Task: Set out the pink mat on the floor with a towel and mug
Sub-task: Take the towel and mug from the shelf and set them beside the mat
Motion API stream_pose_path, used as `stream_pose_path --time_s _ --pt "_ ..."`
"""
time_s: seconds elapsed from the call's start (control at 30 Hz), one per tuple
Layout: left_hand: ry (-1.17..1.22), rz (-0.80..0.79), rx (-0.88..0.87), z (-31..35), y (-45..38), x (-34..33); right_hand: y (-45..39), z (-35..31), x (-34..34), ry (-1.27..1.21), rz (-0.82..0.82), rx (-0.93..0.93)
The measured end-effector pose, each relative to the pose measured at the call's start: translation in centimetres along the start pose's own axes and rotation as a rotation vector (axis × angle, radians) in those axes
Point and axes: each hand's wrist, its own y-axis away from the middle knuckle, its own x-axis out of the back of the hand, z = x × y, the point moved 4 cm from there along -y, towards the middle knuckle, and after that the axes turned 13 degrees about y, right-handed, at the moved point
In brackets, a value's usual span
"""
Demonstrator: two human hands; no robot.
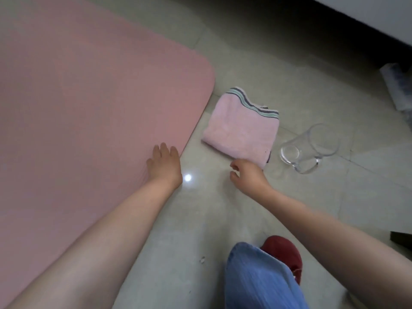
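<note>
The pink mat (89,108) lies flat on the tiled floor and fills the left of the view. My left hand (165,162) rests palm down on its right edge, fingers spread. A folded pink towel (242,130) with grey and green stripes lies on the floor just right of the mat. My right hand (246,173) hovers at the towel's near corner with its fingers curled, holding nothing that I can see. A clear glass mug (310,148) lies tipped on its side to the right of the towel.
A dark baseboard under a white wall (334,25) runs along the upper right. A pale object (399,88) lies at the right edge. My blue trouser leg (256,282) and red slipper (283,253) are at the bottom centre. A dark corner (401,239) juts in at right.
</note>
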Motion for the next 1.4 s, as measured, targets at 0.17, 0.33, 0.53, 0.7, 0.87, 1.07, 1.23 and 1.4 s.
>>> stream_pose_path --time_s 0.17,0.33,0.53,0.7,0.87,1.07,1.23,1.4 --pt "0.065 -0.117 0.215 -5.5 1.6 -0.5 -4.6 -7.4 0.2 0.277 0.003 0.438" --pt "0.088 -0.18 0.234 -8.9 3.9 -1.9 -7.6 -12.5 -1.6 0.659 -0.032 0.731" --pt "0.092 -0.23 0.207 -11.3 5.8 -3.0 -6.1 -16.6 -5.0 0.84 -0.17 0.889" --pt "0.089 -0.214 0.191 -11.7 5.8 -3.5 -6.2 -16.1 -5.6 0.905 -0.206 0.859" --pt "0.144 -0.225 0.201 -11.7 5.5 -3.7 -6.3 -16.3 -6.0 0.94 -0.22 0.822" --pt "0.151 -0.233 0.198 -12.0 5.2 -3.7 -6.3 -16.2 -6.4 0.916 -0.214 0.785" --pt "0.101 -0.221 0.188 -12.1 5.2 -3.5 -6.0 -16.4 -6.6 0.919 -0.205 0.763" --pt "0.056 -0.222 0.155 -12.0 5.8 -3.5 -5.6 -16.3 -6.5 0.935 -0.201 0.762"
